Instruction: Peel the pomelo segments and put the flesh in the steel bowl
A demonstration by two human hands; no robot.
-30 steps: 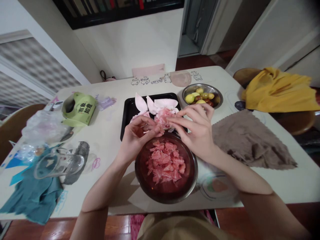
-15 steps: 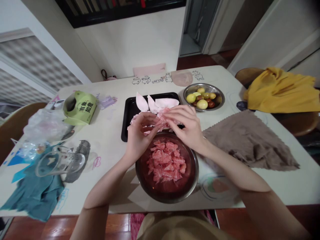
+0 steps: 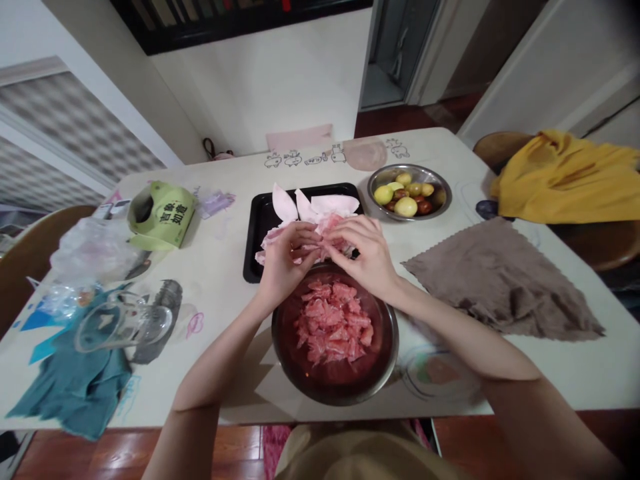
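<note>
My left hand (image 3: 289,261) and my right hand (image 3: 364,257) meet above the far rim of a steel bowl (image 3: 286,373), fingertips pinched together on a pinkish pomelo segment (image 3: 327,225) that they mostly hide. Loose red pomelo flesh (image 3: 333,323) is heaped in the bowl's middle. Just behind, a black tray (image 3: 255,233) carries several curved pale peel pieces (image 3: 334,204) at its far side and crumpled pink membrane scraps (image 3: 267,248) near my left hand.
A steel bowl of mixed fruit (image 3: 445,200) stands back right, beside a brown cloth (image 3: 505,280). On the left are a green paper bag (image 3: 173,217), a clear plastic bag (image 3: 93,247), a glass pitcher (image 3: 120,325) and a teal cloth (image 3: 75,390). Yellow fabric (image 3: 565,177) hangs over a chair.
My right hand has drawn slightly left and closer to my left hand, over the pomelo segment. The bowl and tray stay put.
</note>
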